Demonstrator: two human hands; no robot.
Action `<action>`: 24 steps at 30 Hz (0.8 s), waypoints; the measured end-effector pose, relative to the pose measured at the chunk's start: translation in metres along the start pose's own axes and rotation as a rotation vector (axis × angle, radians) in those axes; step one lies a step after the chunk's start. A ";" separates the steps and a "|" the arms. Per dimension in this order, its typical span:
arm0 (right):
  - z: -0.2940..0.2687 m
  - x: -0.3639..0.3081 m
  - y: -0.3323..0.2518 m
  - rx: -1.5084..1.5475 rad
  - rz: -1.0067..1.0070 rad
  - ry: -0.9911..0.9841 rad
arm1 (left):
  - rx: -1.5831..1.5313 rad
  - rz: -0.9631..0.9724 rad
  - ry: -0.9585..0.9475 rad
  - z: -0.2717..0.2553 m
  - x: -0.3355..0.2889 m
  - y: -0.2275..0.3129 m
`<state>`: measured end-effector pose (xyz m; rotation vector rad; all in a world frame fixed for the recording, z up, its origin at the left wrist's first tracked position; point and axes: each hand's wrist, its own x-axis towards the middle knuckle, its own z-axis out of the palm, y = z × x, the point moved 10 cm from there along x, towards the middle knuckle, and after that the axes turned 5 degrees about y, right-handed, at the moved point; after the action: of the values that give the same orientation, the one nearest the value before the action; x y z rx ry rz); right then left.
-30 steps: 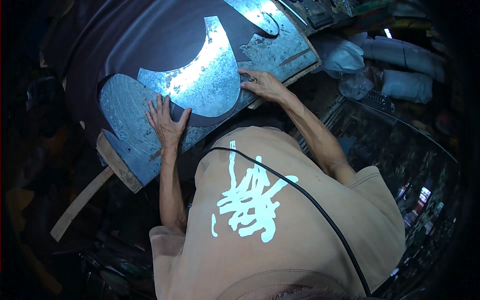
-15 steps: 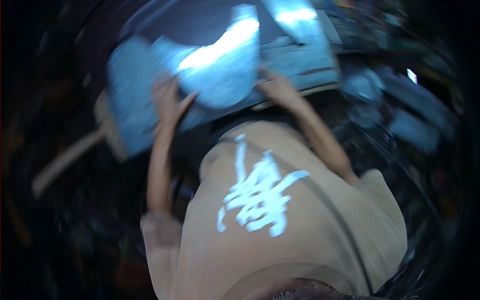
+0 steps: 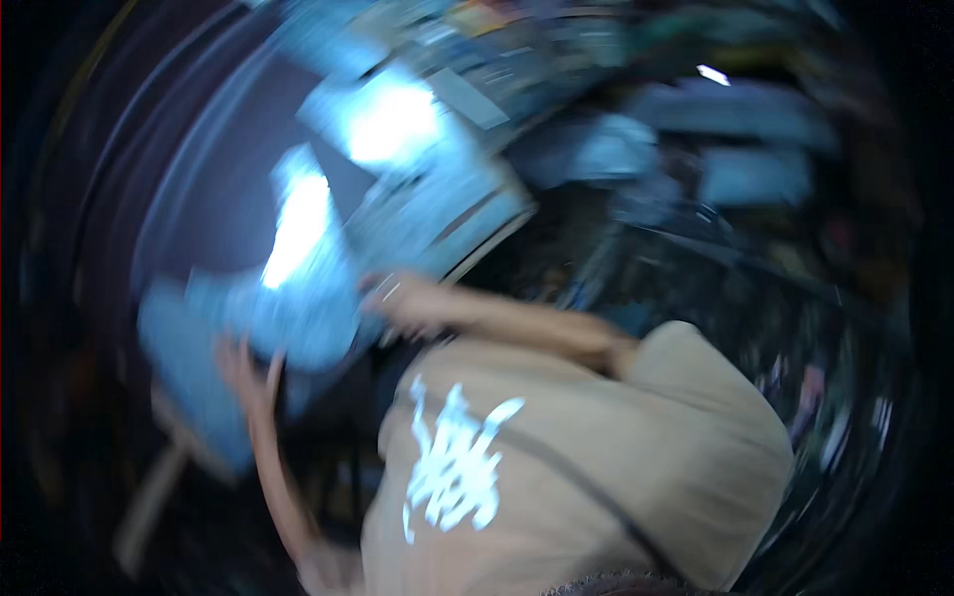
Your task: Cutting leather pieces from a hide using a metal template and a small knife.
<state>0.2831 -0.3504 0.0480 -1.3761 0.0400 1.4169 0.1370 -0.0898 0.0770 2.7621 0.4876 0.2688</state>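
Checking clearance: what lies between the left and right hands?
The rounded lower part of the shiny curved plate lies between the left hand and right hand in the head view, though blurred.

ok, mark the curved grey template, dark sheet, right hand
Curved grey template [image 3: 320,300], head view: wide lower part.
Dark sheet [image 3: 227,191], head view: expanse left of template.
Right hand [image 3: 409,301], head view: back of hand.

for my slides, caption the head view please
Left hand and right hand flank a curved metal plate on a dark leather-like sheet.
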 end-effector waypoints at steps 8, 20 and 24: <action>0.042 -0.055 -0.007 -0.567 -0.278 0.042 | 0.102 0.072 -0.129 -0.027 0.023 0.001; 0.207 0.045 -0.046 -1.251 -0.873 0.322 | 0.037 0.312 -0.072 -0.010 0.033 -0.023; 0.217 0.054 -0.048 -1.304 -0.874 0.367 | 0.026 0.286 -0.038 -0.006 0.033 -0.034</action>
<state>0.1836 -0.1539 0.1095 -2.2300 -1.2775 0.3061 0.1558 -0.0455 0.0750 2.8527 0.0847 0.2765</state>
